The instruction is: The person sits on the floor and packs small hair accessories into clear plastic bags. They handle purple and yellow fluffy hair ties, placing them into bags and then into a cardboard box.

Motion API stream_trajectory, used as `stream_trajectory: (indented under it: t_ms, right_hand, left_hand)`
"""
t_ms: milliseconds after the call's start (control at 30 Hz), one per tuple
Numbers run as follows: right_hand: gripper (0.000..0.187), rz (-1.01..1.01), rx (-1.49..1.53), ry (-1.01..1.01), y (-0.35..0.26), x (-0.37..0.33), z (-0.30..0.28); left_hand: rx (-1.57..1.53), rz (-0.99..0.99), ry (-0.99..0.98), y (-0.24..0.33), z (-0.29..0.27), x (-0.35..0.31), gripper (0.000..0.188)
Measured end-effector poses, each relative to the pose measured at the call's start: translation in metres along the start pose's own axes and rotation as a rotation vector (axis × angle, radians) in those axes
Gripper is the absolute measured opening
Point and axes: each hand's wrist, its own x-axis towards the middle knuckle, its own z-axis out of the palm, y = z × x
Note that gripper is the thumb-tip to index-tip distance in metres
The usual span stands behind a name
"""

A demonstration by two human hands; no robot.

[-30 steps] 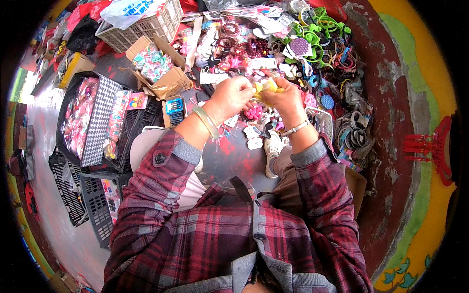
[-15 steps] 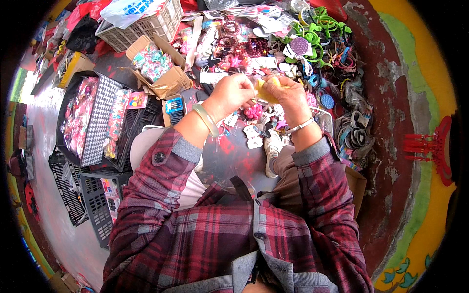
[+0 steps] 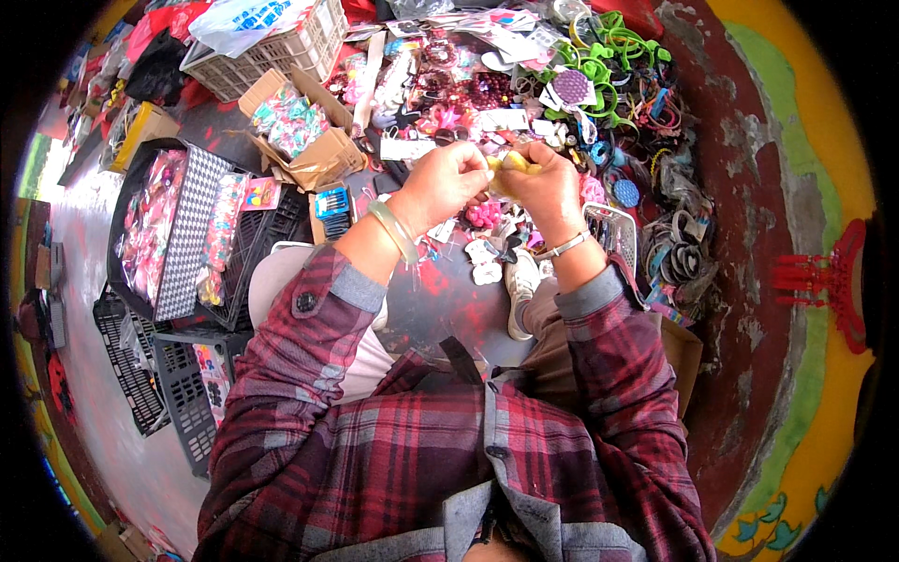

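Note:
A small, soft-looking yellow item (image 3: 496, 166) is held up in front of me, mostly covered by fingers, so its exact kind does not show. My right hand (image 3: 551, 190) is closed around it, thumb and fingers bent over the top. On its left side my left hand (image 3: 442, 185) pinches thumb to fingertips, touching the item's edge. Below the hands lie a bright pink bobbly hair tie (image 3: 484, 214) and a pale, lobed trinket (image 3: 485, 261). A heap of hair accessories spreads out beyond both hands.
Green headbands (image 3: 611, 70) and a purple round brush (image 3: 571, 87) lie at the far right. A white basket (image 3: 626, 220) stands beside my right wrist. Leftward are an open carton of packets (image 3: 323, 169), a houndstooth box (image 3: 192, 229), and a plastic crate (image 3: 323, 47).
My right fingers have curled further over the yellow item, and less of it shows. The right wrist has shifted slightly left. My left hand stays nearly in place.

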Motion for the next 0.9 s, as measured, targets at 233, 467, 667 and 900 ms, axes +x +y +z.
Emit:
stream_trajectory:
  t_ms: [233,467,667,900]
  right_hand:
    - [0.019,0.030,-0.066,-0.009,-0.018,-0.007,-0.001]
    - [0.015,-0.093,-0.019,-0.003,0.000,-0.002,0.001]
    - [0.017,-0.082,0.015,-0.097,0.002,-0.002,0.003]
    - [0.022,-0.026,-0.154,-0.021,-0.006,-0.002,-0.005]
  left_hand:
    - [0.126,0.043,0.129,-0.010,-0.004,0.005,0.013]
    - [0.325,0.147,0.222,-0.009,-0.005,0.007,0.018]
    - [0.468,0.169,0.173,-0.011,-0.007,0.007,0.016]
    - [0.325,0.183,0.155,-0.006,-0.004,0.006,0.014]
